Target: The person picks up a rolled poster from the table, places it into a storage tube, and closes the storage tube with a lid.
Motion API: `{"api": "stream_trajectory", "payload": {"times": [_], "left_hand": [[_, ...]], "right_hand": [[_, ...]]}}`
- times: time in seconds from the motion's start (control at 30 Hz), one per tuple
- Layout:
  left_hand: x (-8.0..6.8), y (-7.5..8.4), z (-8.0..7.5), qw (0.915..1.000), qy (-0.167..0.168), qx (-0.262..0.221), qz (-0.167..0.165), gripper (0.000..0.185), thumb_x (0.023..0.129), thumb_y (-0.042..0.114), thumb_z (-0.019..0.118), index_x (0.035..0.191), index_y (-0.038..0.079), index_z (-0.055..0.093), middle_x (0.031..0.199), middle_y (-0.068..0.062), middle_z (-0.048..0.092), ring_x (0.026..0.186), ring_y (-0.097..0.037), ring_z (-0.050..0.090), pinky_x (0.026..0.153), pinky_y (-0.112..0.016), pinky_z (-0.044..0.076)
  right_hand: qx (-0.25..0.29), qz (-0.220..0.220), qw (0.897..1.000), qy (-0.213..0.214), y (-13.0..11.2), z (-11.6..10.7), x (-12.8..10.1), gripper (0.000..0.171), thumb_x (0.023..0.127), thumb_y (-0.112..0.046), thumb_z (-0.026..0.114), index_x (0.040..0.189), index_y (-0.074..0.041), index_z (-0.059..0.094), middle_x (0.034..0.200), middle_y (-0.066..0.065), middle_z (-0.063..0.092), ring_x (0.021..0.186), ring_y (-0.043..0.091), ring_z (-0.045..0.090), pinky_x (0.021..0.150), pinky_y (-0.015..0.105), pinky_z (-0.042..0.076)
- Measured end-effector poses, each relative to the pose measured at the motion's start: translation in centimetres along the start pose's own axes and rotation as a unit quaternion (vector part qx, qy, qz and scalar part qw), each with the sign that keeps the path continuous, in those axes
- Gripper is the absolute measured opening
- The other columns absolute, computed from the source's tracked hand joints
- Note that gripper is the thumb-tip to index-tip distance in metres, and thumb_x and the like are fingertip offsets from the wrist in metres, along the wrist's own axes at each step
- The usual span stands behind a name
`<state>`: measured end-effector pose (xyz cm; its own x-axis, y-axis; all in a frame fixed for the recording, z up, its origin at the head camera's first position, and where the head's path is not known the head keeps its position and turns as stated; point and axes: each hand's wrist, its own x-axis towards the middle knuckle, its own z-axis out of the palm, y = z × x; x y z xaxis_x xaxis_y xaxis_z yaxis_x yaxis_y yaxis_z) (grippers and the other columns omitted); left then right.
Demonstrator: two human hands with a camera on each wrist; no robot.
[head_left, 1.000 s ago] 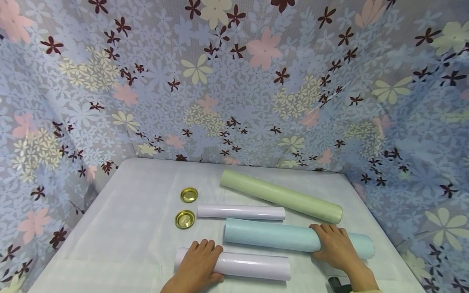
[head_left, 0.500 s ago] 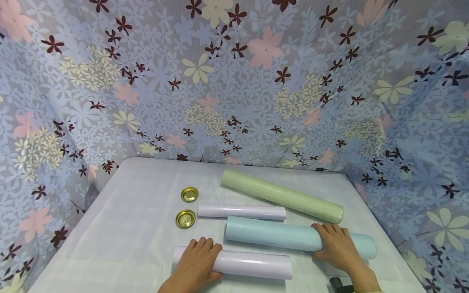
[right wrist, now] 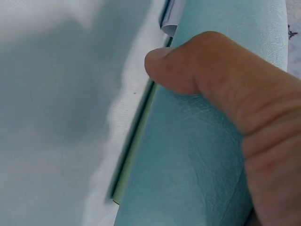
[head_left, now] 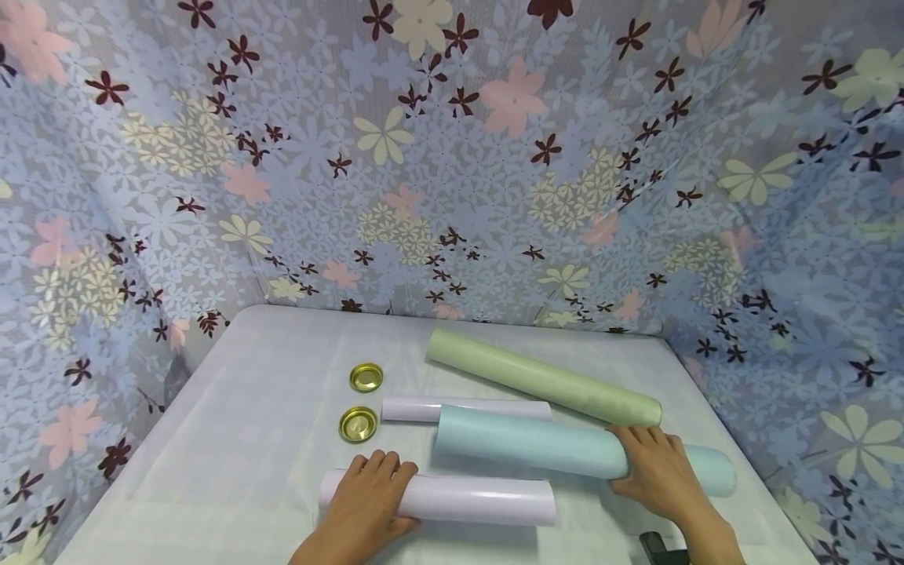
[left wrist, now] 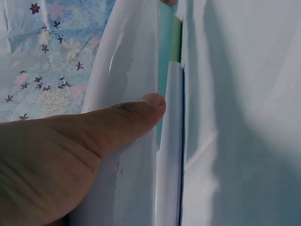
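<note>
While the light blue roll [head_left: 537, 446] lies lengthwise across the near right part of the white table [head_left: 233, 439], it is grasped near its right end by the right hand [head_left: 653, 471], whose fingers are laid over its top and whose thumb is pressed against its near side, as the right wrist view shows [right wrist: 197, 155]. Its far edge is seen touching or overlapping the small white roll [head_left: 424, 409] behind it. Just in front of it, and apart from it by a narrow strip of cloth, the large white roll [head_left: 473, 501] is held at its left end by the left hand [head_left: 370, 502], the fingers being curled over the top and the thumb set along the paper's edge in the left wrist view [left wrist: 127, 155]. Behind the blue roll a light green roll [head_left: 544, 377] is laid at a slant, its right end close to the right hand's fingertips. Two gold lids [head_left: 366, 377] [head_left: 357, 424] are placed one behind the other to the left of the small white roll. A dark object [head_left: 660, 548] is partly seen at the table's near edge, beside the right wrist. The table is enclosed on three sides by a flower-patterned curtain [head_left: 452, 157].
</note>
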<state>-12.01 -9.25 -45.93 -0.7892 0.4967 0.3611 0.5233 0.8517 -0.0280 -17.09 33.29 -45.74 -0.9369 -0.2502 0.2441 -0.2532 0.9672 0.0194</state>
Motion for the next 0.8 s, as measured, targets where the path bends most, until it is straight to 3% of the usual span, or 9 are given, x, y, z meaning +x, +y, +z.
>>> {"api": "stream_trajectory", "payload": {"times": [0.4, 0.8], "left_hand": [[-0.7, -1.6, -0.9, 0.9980, 0.056, 0.007, -0.028, 0.060, 0.058, 0.056, 0.078, 0.102, 0.020, 0.057, 0.086, 0.006, 0.052, 0.086, -0.014, 0.048, 0.075, -0.032, 0.039], [-1.1, -3.7, -2.9, 0.9963, 0.035, -0.006, -0.078, 0.063, 0.058, 0.049, 0.083, 0.107, 0.019, 0.058, 0.092, 0.003, 0.057, 0.090, -0.017, 0.052, 0.077, -0.035, 0.041]], "right_hand": [[-0.005, 0.007, 1.000, 0.017, 0.0, -1.3, -0.2, 0.077, 0.054, -0.038, 0.086, 0.120, -0.013, 0.057, 0.109, 0.011, 0.062, 0.101, 0.037, 0.054, 0.082, 0.058, 0.038], [-0.012, 0.020, 0.999, 0.029, 0.3, -2.2, -0.6, 0.079, 0.052, -0.037, 0.088, 0.120, -0.013, 0.056, 0.108, 0.012, 0.062, 0.098, 0.038, 0.055, 0.081, 0.058, 0.038]]}}
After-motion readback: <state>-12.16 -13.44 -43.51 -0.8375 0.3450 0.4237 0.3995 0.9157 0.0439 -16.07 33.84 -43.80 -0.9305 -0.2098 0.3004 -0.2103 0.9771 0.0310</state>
